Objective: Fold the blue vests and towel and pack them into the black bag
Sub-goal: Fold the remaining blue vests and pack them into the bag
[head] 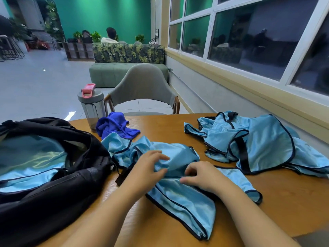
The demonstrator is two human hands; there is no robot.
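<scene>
Where hands (170, 172) bunch vest (178, 193) — fingertips hidden, bag (53, 202) cropped

— What's on the table (284, 202)?
— Open black bag (53, 184) at left, bottle (92, 107) and towel (115, 125) behind, one crumpled vest (178, 193) in front, a vest heap (258, 143) at right

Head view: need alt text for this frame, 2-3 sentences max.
Both hands, left hand and right hand, grip a crumpled light blue vest on a wooden table. An open black bag with blue fabric inside sits left; more vests lie right, a dark blue towel and bottle behind.
</scene>
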